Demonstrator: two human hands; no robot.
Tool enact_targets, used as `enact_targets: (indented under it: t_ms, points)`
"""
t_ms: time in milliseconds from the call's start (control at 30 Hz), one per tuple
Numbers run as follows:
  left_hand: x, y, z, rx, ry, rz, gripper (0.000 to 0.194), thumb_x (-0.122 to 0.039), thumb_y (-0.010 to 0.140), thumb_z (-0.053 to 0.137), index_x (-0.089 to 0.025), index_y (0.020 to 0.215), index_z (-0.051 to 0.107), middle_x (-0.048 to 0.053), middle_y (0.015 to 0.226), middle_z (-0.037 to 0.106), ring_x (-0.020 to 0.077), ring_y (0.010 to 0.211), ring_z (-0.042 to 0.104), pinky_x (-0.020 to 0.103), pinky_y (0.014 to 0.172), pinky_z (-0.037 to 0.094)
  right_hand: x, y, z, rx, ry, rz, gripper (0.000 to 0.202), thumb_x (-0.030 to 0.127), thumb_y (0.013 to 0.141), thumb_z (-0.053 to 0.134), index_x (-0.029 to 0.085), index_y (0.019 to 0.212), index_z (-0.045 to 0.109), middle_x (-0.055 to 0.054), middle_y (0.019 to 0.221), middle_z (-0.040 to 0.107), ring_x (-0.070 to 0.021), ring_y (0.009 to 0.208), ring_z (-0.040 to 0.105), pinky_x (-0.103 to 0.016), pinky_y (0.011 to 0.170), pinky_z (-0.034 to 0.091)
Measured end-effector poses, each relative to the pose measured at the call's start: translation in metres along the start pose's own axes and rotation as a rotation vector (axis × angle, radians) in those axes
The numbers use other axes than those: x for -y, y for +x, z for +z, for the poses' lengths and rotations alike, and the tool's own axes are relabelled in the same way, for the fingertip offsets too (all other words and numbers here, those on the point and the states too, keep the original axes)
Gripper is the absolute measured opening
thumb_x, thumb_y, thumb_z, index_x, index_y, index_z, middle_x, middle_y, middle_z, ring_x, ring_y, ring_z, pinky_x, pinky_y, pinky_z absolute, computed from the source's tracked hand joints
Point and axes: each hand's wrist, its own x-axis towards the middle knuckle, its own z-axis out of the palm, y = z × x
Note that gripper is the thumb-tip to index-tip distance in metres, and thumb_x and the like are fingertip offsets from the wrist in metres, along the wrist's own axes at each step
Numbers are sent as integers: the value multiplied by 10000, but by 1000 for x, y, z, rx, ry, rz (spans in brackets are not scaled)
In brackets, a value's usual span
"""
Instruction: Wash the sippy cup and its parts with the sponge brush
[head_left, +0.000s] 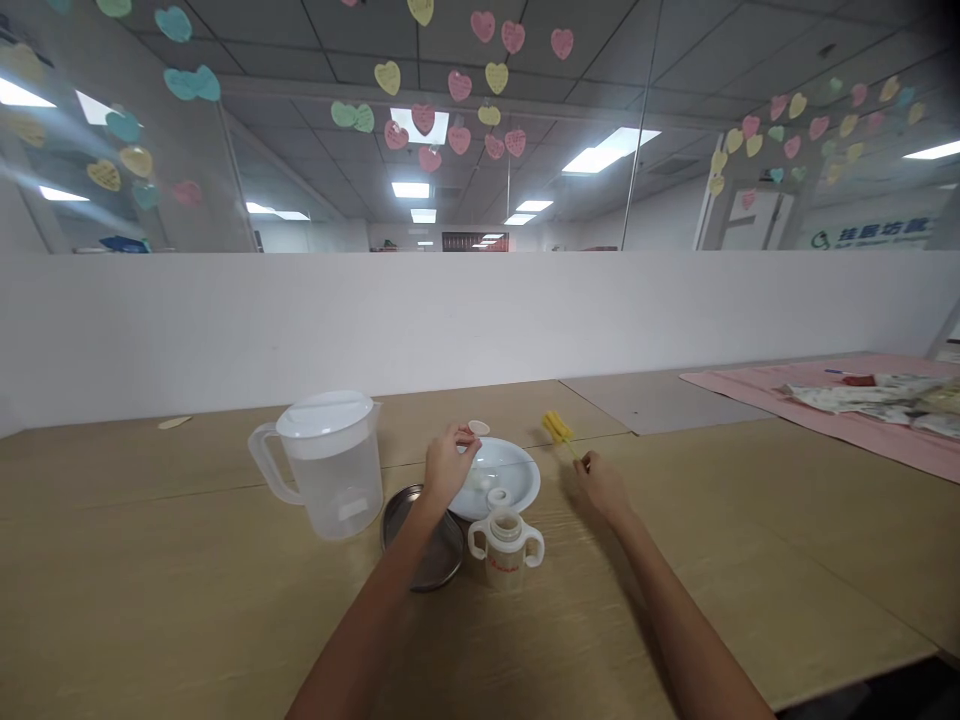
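Observation:
My right hand (602, 488) grips the thin handle of a yellow sponge brush (557, 427), its head pointing up and away over the table. Above the bowl's left side, my left hand (448, 466) is closed, its fingertips at a small round white cap (478, 428). Beneath it a white bowl (529, 485) holds a clear, glassy-looking piece that I cannot make out. A baby bottle (505, 550) with two white handles and red print stands uncapped before the bowl. By the bowl's near rim is a white ring (499, 497). My left forearm partly covers a dark metal tray (444, 560).
A lidded clear plastic pitcher (335, 470) stands to the left, with a flat pale piece (175, 423) farther back. At far right a pink cloth (757, 385) carries patterned fabric (862, 398). A white wall (480, 315) with glass above closes off the back.

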Motion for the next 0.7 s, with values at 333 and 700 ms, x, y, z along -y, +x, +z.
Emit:
enact_targets:
  t_ms: [333, 700]
  points:
    - [-37, -4, -9, 20, -316, -27, 144, -204, 748, 572, -137, 856, 640, 72, 824, 685, 160, 769, 638, 265, 740, 484, 34, -31, -2, -658, 356, -527, 342, 402, 884, 369, 129, 914, 573, -26, 610, 576, -100, 498, 498, -203, 523, 360]
    - [-47, -6, -10, 80, -618, -255, 192, -212, 751, 564, -110, 903, 621, 108, 864, 691, 136, 687, 627, 237, 665, 467, 43, -42, 4, -649, 298, -604, 314, 344, 908, 343, 120, 933, 562, -20, 577, 571, -94, 475, 500, -196, 501, 364]
